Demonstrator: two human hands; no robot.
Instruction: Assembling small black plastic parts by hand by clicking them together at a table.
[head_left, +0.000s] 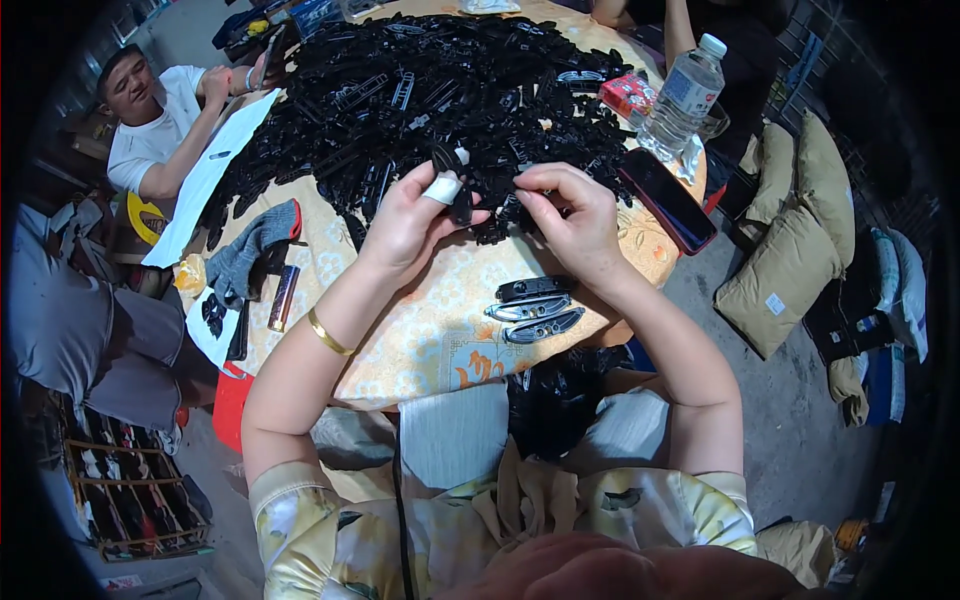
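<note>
My left hand (405, 225), with white tape round its thumb, is closed on a dark, elongated black plastic part (462, 207). Beside it, my right hand (580, 222) has thumb and forefinger curled toward each other in a pinch. Whatever lies between those fingertips is too small and dark against the pile to make out. Both hands are over the near edge of a large heap of black plastic parts (330, 120). Three elongated parts lie in a row on the patterned tablecloth (410, 340) nearer to me: a black one (535, 288) and two with a silvery sheen (545, 326).
Right of the heap are a phone (668, 200), a clear bottle (685, 95) and a red box (628, 97). A grey sock-like glove (250, 250) and a dark cylinder (284, 298) lie at the left. Another person (160, 125) sits far left; stuffed sacks (785, 270) stand at right.
</note>
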